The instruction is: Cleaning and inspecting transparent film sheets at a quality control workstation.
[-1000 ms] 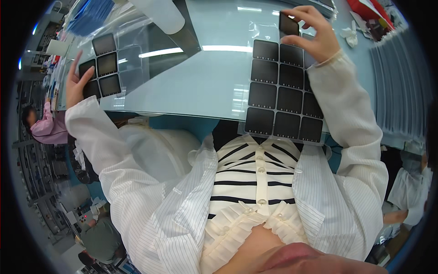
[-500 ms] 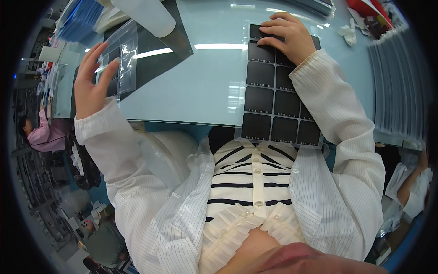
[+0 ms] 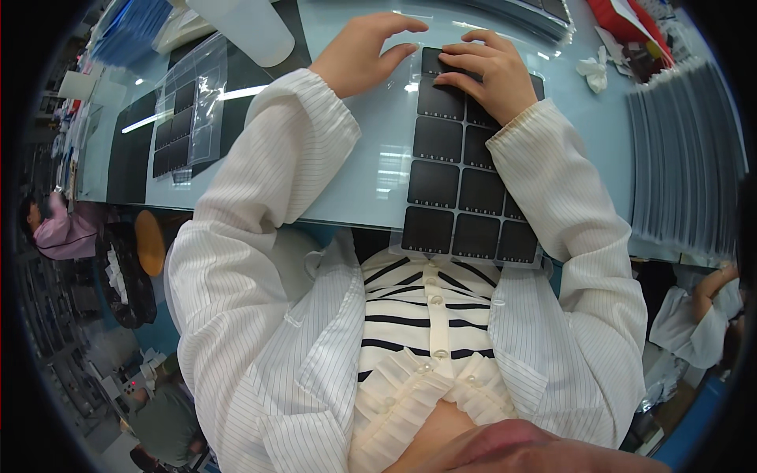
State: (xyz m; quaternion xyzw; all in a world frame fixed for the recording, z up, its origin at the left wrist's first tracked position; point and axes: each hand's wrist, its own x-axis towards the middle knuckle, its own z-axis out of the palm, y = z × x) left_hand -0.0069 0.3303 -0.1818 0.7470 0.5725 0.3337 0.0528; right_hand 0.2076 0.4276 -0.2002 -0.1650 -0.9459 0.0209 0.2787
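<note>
A clear plastic sheet point(image 3: 457, 165) with rows of black rectangular panels lies on the glass tabletop, its near end reaching over the table edge against my shirt. My right hand point(image 3: 490, 77) rests on the far part of this sheet, fingers spread and curved, and my right sleeve covers some of its panels. Just beyond the sheet's far left corner is my left hand point(image 3: 364, 54), thumb and forefinger apart with nothing visible between them. Over on the left side of the table lies a second, smaller clear sheet with black panels point(image 3: 175, 130).
A white translucent cylinder point(image 3: 244, 27) lies at the back left beside a blue stack point(image 3: 130, 31). Thin sheets are piled high on the right point(image 3: 686, 150). Crumpled white tissue point(image 3: 593, 72) and a red item point(image 3: 623, 20) are at the back right. Other people sit nearby.
My left hand has swung right, away from the smaller sheet, to the far left corner of the large one. My right hand stays on the large sheet. The view has shifted slightly.
</note>
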